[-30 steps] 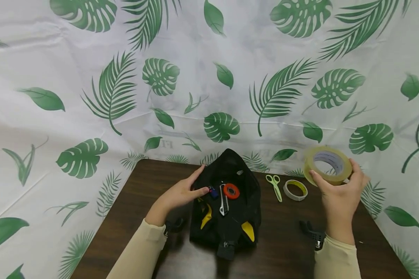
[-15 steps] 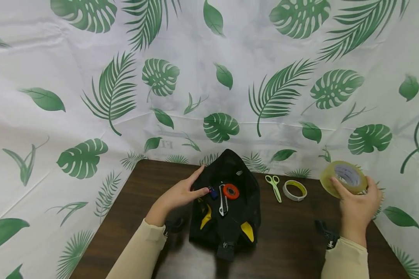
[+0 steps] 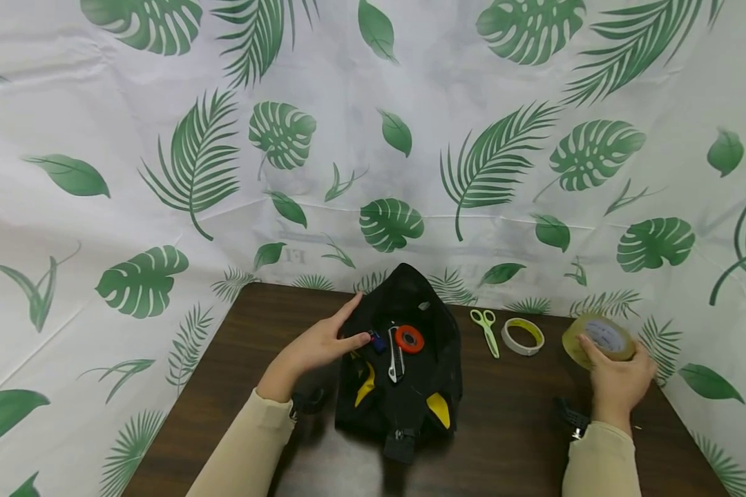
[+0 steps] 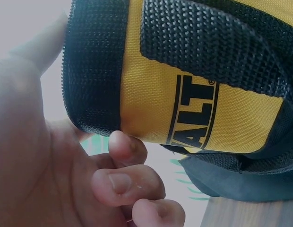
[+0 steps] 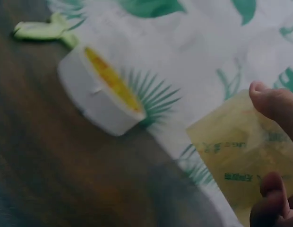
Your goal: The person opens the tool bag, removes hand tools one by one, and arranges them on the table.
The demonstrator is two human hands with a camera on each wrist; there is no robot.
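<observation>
Bare tabletop (image 3: 503, 421) lies between the black bag (image 3: 452, 355) and right hand (image 3: 618, 381); scissors (image 3: 492, 341) and a white roll (image 3: 521, 348) obstruct its far end.

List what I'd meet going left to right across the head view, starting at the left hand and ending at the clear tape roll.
Left hand → black-and-yellow bag → light green scissors → white tape roll → clear tape roll.
</observation>
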